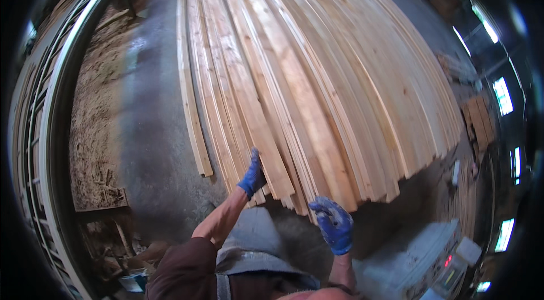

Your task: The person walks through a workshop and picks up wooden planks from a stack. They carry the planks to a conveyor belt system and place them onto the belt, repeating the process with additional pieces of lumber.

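Note:
Long pale planed boards (340, 73) lie side by side in a broad stack, their uneven ends towards me. My left hand (253, 178), in a blue glove, is upright against the left edge of one board (273, 172) near its end. Its fingers are stretched out; the side against the wood is hidden. My right hand (333, 225), also blue-gloved, hovers just in front of the board ends, palm turned up and fingers loosely curled. Nothing shows in its palm, which looks worn and greyish.
A single board (192, 113) edges the stack's left side, above grey floor (153, 130). Sawdust (96, 107) lies farther left beside a metal rail (54, 90). A pale machine with red lights (419, 260) stands at lower right. Brown stacked pieces (479, 121) are beyond the right side.

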### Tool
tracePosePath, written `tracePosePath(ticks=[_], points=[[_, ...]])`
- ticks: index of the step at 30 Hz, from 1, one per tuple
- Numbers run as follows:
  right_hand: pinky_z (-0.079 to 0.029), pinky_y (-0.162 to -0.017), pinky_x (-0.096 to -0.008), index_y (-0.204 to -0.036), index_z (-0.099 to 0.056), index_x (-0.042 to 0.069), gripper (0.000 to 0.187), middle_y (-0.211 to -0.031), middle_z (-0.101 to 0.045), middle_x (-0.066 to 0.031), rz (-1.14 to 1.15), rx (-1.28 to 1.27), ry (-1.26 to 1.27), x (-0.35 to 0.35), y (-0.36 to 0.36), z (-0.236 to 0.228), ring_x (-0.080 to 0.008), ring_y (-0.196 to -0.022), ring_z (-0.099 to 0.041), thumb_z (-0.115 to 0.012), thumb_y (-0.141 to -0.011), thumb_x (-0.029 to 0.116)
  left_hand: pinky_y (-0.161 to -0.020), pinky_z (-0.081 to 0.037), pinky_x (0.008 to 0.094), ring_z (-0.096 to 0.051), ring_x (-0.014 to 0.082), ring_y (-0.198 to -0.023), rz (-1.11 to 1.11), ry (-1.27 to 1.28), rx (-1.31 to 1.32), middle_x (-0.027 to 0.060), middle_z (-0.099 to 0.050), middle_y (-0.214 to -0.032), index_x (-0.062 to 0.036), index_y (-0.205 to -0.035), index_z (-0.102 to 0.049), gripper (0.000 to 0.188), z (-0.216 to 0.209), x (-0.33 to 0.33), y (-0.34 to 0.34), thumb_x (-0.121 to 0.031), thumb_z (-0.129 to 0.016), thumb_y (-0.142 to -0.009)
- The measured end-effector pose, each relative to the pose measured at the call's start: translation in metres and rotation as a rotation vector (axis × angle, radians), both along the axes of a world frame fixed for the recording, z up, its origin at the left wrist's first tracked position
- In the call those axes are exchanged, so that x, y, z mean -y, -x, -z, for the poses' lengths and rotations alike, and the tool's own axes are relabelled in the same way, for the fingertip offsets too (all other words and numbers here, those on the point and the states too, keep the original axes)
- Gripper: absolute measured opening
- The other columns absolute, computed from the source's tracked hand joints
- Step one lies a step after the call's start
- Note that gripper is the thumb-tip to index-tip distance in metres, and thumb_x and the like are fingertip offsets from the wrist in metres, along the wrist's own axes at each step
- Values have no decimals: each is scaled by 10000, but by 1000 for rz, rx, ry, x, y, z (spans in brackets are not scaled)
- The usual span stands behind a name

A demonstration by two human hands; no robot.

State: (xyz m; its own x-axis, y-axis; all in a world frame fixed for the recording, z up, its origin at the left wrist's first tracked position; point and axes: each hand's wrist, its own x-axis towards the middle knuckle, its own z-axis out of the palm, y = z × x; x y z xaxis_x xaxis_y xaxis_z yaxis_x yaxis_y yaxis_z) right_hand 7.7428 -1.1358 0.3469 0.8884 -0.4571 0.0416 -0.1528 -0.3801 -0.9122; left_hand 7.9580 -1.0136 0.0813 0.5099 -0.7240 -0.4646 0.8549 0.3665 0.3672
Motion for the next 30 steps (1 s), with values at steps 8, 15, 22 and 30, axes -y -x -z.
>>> tracePosePath(ticks=[8,15,22,30], points=[[-518,-846,-301,-1328,-554,-4,443,-1144,-623,-84,674,84,110,9,91,22,-139,-908,-586,-686,-965,212,-1084,-439,535,-529,302,-1303,-5,-8,-18,95,-516,-1456,-165,-1511,-389,937,-18,-20,2,-828,-452,-852],[-532,-739,-290,-1313,-554,21,419,-1145,-645,-81,950,40,-200,-9,105,107,-141,-905,-630,-657,-975,247,-1119,-392,534,-480,311,-1346,-9,43,35,111,-459,-1503,-131,-1532,-335,953,-8,-20,-13,-814,-431,-874],[-553,-786,-381,-1337,-553,115,408,-1210,-673,-85,679,-131,-1121,-75,77,221,-248,-998,-684,-633,-979,292,-1122,-387,550,-456,327,-1375,42,66,-69,115,-434,-1528,-146,-1552,-305,982,-15,-29,-27,-822,-456,-856],[-534,-545,-289,-985,-678,34,149,-835,-723,-119,856,26,-1018,-90,8,235,-189,-629,-682,-727,-914,156,-1139,-379,514,-488,294,-1342,146,76,-45,91,-453,-1516,-138,-1538,-327,911,-11,-33,-51,-784,-416,-902]])
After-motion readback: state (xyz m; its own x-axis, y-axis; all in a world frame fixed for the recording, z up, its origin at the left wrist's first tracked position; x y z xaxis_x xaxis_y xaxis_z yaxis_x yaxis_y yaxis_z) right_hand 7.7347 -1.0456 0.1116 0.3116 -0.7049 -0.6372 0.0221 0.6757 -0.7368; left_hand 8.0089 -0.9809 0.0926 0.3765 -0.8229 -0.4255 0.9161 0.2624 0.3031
